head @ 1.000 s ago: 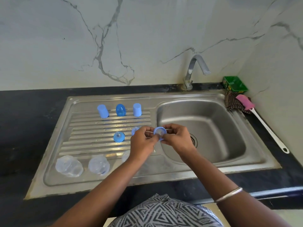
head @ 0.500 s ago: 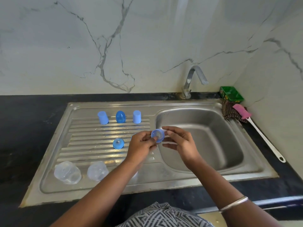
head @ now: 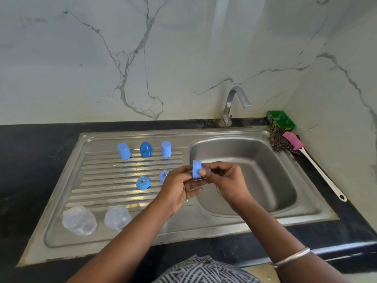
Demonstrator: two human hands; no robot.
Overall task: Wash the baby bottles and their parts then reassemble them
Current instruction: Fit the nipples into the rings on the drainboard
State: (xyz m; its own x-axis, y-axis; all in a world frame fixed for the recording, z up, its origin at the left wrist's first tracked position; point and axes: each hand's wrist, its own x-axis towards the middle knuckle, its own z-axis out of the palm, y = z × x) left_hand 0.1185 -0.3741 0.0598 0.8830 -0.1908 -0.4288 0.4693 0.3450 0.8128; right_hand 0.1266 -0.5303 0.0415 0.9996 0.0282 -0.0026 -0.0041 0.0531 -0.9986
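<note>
A steel sink (head: 318, 209) sits in a black table (head: 30, 152) under white marble walls. Above its basin's left rim, both hands' fingers pinch a blue bottle ring (head: 197, 169), left hand (head: 179, 186) and right hand (head: 228, 182) together. Left of the basin, blue caps (head: 124, 151) and clear bottles (head: 79, 220) stand on the drainboard.

walls (head: 183, 48): white veined marble | countertop (head: 30, 150): black | daylight
</note>
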